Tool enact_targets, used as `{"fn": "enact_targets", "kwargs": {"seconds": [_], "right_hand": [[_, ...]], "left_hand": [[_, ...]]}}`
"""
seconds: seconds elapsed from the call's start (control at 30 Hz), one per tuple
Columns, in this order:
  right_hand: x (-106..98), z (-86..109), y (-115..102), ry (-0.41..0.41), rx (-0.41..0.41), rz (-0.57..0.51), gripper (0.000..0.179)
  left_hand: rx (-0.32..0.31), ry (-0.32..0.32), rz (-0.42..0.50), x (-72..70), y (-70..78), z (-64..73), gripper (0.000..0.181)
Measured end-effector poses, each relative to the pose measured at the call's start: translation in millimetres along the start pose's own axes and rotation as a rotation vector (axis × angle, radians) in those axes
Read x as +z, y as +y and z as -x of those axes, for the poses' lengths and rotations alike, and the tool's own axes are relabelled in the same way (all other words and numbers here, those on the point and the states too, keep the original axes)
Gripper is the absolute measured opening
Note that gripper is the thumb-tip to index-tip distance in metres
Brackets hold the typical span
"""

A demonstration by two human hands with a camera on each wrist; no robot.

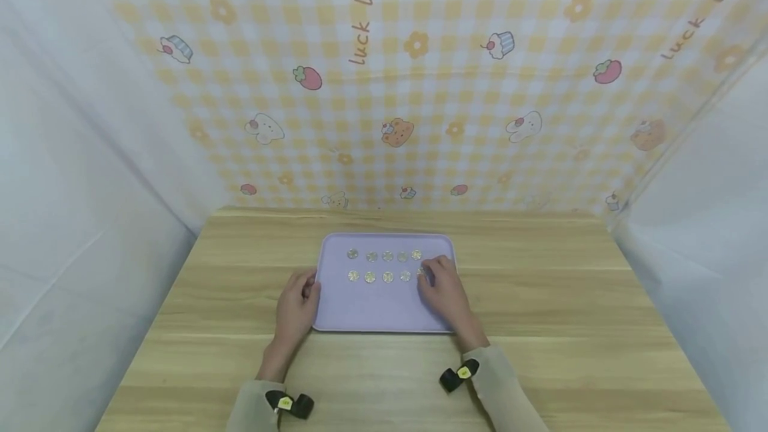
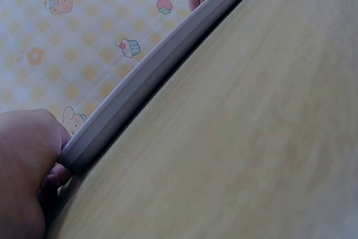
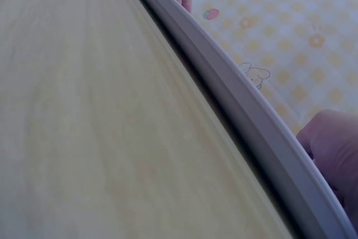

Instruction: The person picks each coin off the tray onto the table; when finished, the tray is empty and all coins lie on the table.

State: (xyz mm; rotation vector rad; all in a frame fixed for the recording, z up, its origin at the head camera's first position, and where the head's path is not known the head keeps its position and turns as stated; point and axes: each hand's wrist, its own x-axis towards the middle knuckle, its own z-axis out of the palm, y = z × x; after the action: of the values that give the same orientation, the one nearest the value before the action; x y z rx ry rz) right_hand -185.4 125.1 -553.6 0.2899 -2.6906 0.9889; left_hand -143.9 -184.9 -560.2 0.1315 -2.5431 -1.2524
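A lavender rectangular tray (image 1: 384, 309) lies on the wooden table, bearing two rows of small round shiny coins (image 1: 388, 277). My left hand (image 1: 297, 305) grips the tray's left edge; in the left wrist view, the thumb side of the left hand (image 2: 25, 160) is at the rim, with a fingertip lower down beside it. Over the tray's right side, my right hand (image 1: 445, 291) has thumb and index finger around a coin (image 1: 422, 272) at the right end of the nearer row, partly hidden by them. The right wrist view shows the right hand (image 3: 335, 155) beyond the tray's rim (image 3: 235, 93).
The wooden table (image 1: 552, 305) extends around the tray on both sides and in front. Behind it hangs a yellow checked cloth (image 1: 384, 99) with cartoon prints. White sheets (image 1: 78, 185) stand at the left and right. Each sleeve carries a black wrist camera (image 1: 291, 404).
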Motion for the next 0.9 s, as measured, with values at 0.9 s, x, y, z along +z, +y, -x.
{"fn": "enact_targets", "kwargs": {"seconds": [0.9], "right_hand": [[4.1, -1.1, -1.7, 0.016, 0.009, 0.075, 0.022]], "left_hand": [[-0.005, -0.013, 0.007, -1.2, 2.0, 0.7, 0.033]]}}
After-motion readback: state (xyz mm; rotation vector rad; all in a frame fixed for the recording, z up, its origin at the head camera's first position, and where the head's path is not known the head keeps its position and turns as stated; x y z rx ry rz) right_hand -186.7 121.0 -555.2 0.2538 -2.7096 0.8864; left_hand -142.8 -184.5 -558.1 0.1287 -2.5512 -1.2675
